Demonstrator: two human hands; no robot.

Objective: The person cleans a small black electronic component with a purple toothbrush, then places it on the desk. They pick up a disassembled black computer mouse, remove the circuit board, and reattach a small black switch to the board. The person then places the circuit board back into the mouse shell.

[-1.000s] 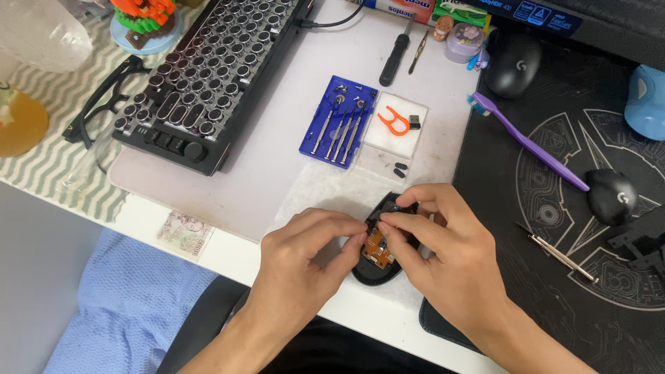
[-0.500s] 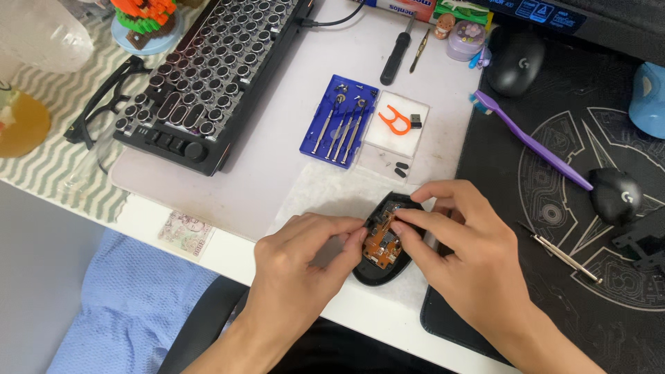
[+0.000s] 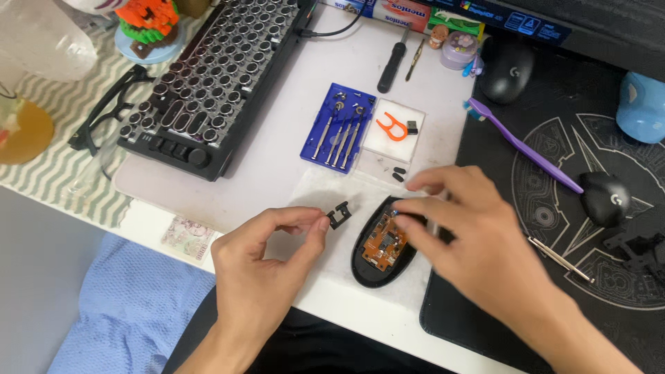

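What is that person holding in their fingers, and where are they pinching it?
The left hand pinches a small black plastic piece by its left edge, between thumb and forefinger. The right hand holds nothing; its fingers rest over the opened mouse base.

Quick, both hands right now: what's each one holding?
Left hand: pinched shut on a small black plastic part, lifted clear of the mouse.
Right hand: open, fingers spread over the opened mouse base, holding nothing.

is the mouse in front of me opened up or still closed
Opened up. The mouse base has no top cover, so its orange circuit board lies bare. The right hand rests over it.
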